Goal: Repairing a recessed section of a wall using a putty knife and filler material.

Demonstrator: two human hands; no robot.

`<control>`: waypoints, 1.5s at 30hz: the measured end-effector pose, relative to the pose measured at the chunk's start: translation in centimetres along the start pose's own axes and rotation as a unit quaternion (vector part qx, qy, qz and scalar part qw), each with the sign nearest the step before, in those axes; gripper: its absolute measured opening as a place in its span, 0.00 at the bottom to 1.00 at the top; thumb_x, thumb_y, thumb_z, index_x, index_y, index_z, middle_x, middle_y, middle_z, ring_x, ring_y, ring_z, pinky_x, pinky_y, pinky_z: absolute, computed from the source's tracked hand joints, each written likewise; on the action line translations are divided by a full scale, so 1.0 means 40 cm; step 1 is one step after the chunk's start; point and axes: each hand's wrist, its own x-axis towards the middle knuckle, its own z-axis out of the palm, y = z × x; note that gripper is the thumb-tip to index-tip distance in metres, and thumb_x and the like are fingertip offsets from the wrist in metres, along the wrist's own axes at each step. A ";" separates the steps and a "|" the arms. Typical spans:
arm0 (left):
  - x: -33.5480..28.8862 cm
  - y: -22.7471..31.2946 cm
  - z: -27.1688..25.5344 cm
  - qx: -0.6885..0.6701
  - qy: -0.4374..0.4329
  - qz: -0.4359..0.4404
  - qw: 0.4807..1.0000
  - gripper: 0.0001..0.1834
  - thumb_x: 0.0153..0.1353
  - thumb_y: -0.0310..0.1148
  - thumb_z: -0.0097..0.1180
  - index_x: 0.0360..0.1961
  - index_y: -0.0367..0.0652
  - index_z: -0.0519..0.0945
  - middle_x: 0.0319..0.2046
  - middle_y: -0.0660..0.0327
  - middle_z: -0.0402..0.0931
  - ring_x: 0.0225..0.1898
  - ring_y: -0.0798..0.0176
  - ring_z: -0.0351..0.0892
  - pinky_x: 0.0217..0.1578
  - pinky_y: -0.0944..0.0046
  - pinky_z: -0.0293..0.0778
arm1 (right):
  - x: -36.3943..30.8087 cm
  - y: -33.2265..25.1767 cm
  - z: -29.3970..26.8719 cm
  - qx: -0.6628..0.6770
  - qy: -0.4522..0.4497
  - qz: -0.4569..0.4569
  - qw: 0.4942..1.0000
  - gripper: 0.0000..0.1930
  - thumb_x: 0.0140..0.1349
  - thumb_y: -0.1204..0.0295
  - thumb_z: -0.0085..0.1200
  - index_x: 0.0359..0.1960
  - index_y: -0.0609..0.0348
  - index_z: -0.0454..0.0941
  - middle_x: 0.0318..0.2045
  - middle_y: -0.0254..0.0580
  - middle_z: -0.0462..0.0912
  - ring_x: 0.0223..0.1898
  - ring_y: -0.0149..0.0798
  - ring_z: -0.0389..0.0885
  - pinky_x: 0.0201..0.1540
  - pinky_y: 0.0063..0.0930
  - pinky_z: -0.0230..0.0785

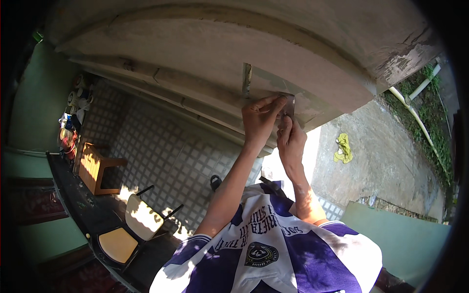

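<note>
Left fingers (279,101), right fingers (287,123): clamped on dark plate (291,104) | leftward: wooden stool (90,166), chair (143,217) | rightward: yellow-green cloth (345,149)

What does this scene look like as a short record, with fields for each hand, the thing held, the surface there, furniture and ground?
Left hand: fingertips on the piece's upper part
Right hand: thumb and finger gripping its lower part
Held: small, flat, dark piece; exact kind unclear
Surface: pale, patchy near the piece; narrow dark slot to the left
Furniture: wooden stool and pale chair, lower left
Ground: checkered tiles; concrete at right, yellow-green cloth on it
</note>
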 end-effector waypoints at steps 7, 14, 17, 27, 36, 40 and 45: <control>-0.003 0.005 0.007 -0.002 0.020 0.012 1.000 0.11 0.61 0.30 0.67 0.41 0.33 0.86 0.31 0.60 0.86 0.29 0.73 0.83 0.30 0.72 0.79 | 0.020 -0.028 -0.035 0.057 -0.082 0.119 0.988 0.19 0.77 0.63 0.43 0.36 0.68 0.78 0.16 0.33 0.71 0.17 0.26 0.68 0.20 0.24 0.60; 0.026 0.033 0.029 -0.068 0.012 0.011 0.998 0.12 0.61 0.30 0.67 0.41 0.32 0.86 0.30 0.61 0.86 0.29 0.73 0.82 0.30 0.70 0.79 | 0.072 -0.077 -0.043 -0.072 -0.014 -0.067 0.995 0.18 0.76 0.65 0.44 0.35 0.69 0.77 0.16 0.37 0.71 0.17 0.27 0.68 0.21 0.26 0.60; 0.003 0.119 0.053 -0.109 -0.002 0.031 0.994 0.12 0.62 0.31 0.67 0.39 0.32 0.85 0.29 0.61 0.85 0.28 0.73 0.82 0.31 0.70 0.79 | 0.100 -0.201 -0.088 -0.028 -0.071 0.014 0.997 0.17 0.76 0.67 0.45 0.35 0.70 0.78 0.17 0.37 0.71 0.19 0.28 0.70 0.23 0.28 0.63; -0.033 0.005 -0.053 -0.112 0.079 -0.090 0.986 0.13 0.63 0.35 0.66 0.43 0.36 0.83 0.31 0.64 0.83 0.27 0.72 0.79 0.31 0.70 0.79 | 0.033 -0.151 -0.140 -0.063 -0.242 0.006 0.968 0.21 0.64 0.67 0.60 0.53 0.68 0.73 0.26 0.48 0.79 0.26 0.32 0.75 0.31 0.28 0.67; -0.069 0.018 -0.009 -0.353 0.045 -0.198 0.913 0.14 0.67 0.38 0.61 0.50 0.44 0.79 0.39 0.72 0.76 0.42 0.79 0.75 0.44 0.78 0.77 | 0.023 -0.148 -0.246 0.166 -0.271 0.022 0.948 0.36 0.52 0.68 0.70 0.61 0.71 0.71 0.48 0.52 0.80 0.46 0.43 0.82 0.54 0.32 0.73; -0.073 0.014 0.004 -0.395 0.065 -0.218 0.890 0.15 0.68 0.38 0.59 0.52 0.43 0.78 0.45 0.71 0.75 0.46 0.80 0.75 0.50 0.80 0.77 | 0.027 -0.153 -0.256 0.160 -0.181 -0.134 0.961 0.34 0.46 0.60 0.74 0.53 0.67 0.79 0.51 0.57 0.74 0.56 0.51 0.75 0.57 0.42 0.71; -0.096 0.008 0.025 -0.436 0.073 -0.220 0.870 0.17 0.71 0.39 0.55 0.56 0.42 0.76 0.51 0.68 0.73 0.49 0.79 0.75 0.52 0.83 0.76 | -0.014 -0.144 -0.208 0.149 -0.128 -0.294 0.935 0.21 0.47 0.53 0.75 0.25 0.56 0.81 0.33 0.44 0.82 0.47 0.51 0.80 0.57 0.47 0.68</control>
